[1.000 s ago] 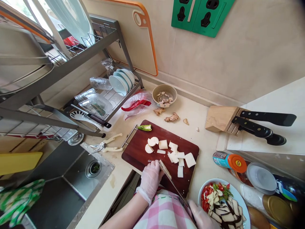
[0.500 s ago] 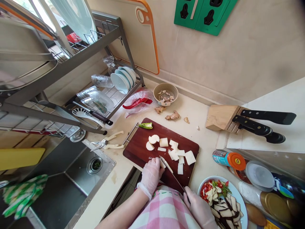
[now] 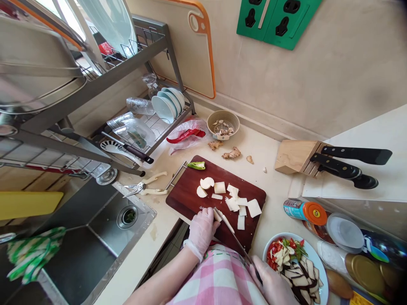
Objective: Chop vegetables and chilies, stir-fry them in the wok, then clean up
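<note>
My left hand [image 3: 202, 228], in a clear glove, presses a piece of white vegetable [image 3: 217, 216] to the near edge of the dark red cutting board [image 3: 184, 190]. In my right hand [image 3: 270, 277], also gloved, is the handle of a knife [image 3: 237, 240]. Its blade runs up and left, its tip close to my left fingertips, with a pale slice [image 3: 228, 224] along it. Cut white pieces [image 3: 233, 203] and thicker chunks [image 3: 207, 183] lie farther up the board. A piece of green pepper [image 3: 196, 165] rests at its far left corner.
A plate [image 3: 269, 242] of chopped vegetables stands right, beside jars [image 3: 314, 213]. A knife block [image 3: 294, 156] is at back right. Ginger [image 3: 231, 153], a small basket [image 3: 223, 125] and red chillies [image 3: 186, 136] lie beyond the board. Left are scissors [image 3: 146, 186], a sink [image 3: 104, 237] and a dish rack [image 3: 171, 59].
My right hand and the knife have slid a little down and to the right. My left hand keeps its place on the vegetable. The whole view has shifted slightly.
</note>
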`<state>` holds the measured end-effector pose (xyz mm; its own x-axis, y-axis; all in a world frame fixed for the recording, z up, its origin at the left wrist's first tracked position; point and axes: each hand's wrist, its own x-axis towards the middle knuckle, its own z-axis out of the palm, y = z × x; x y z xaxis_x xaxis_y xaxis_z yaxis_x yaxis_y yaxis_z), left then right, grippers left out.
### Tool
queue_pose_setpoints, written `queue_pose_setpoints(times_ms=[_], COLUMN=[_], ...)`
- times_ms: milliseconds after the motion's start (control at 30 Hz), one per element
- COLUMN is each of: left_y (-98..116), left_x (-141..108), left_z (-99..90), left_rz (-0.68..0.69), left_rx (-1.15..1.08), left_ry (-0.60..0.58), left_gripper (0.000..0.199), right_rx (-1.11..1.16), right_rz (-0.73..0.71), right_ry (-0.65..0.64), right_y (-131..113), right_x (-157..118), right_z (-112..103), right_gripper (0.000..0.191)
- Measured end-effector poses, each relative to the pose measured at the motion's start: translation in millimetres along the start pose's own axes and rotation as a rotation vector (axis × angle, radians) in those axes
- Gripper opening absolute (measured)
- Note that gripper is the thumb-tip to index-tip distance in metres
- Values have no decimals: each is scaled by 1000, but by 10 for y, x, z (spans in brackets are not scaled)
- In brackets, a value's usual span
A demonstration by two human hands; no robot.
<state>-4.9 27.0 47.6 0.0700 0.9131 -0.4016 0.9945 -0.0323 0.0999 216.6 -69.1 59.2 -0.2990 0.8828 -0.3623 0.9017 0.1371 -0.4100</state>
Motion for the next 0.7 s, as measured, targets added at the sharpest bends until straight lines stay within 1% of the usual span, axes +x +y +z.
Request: queue_pose_setpoints(times_ms=[167,333,533,567,700], left_y=[-7,-14,-28,-31,-38], left_x=[-11,-20,-19,-19,-22], left_z=[-4,17,64,75,112], left_rz=[11,23,36,37,40], left_rx=[4,17,23,27,52], left_ry=[-4,21,55,62,80], left_gripper=[28,30,32,32,34], right_rx=[10,63,74,63,1], right_rz=[10,48,147,167,234], right_ry=[-16,-46,-152,-156,-102], right_y=[-29,-32,-126,-154,-210], right_x=[16,12,12,10,4], right_z=[-33,-51,-121,-126,-123], right_gripper=[38,34,32,32,32])
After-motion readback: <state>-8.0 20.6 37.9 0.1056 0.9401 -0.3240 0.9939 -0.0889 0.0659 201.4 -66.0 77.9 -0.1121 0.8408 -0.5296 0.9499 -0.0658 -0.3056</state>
